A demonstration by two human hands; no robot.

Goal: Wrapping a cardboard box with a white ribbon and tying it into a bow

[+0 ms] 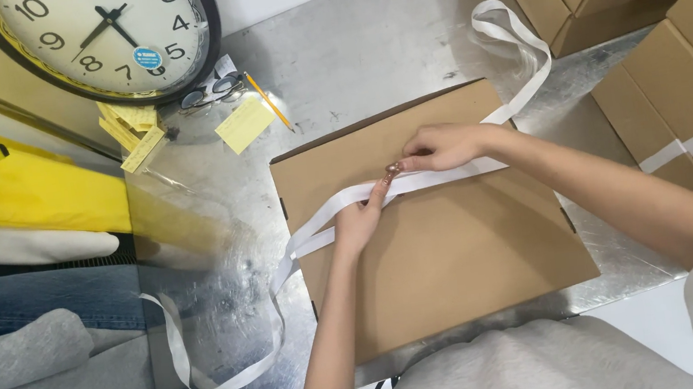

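Grey fabric of the person's top fills the lower edge, above it a flat brown cardboard box lying on a scuffed steel table. White flat ribbon crosses the box lid and trails off both sides in loose loops. Left hand presses the ribbon down, fingers curled onto it. Right hand pinches the ribbon at mid-lid, thumb and fingers closed. Round clock, yellow notes, pencil sit beyond.
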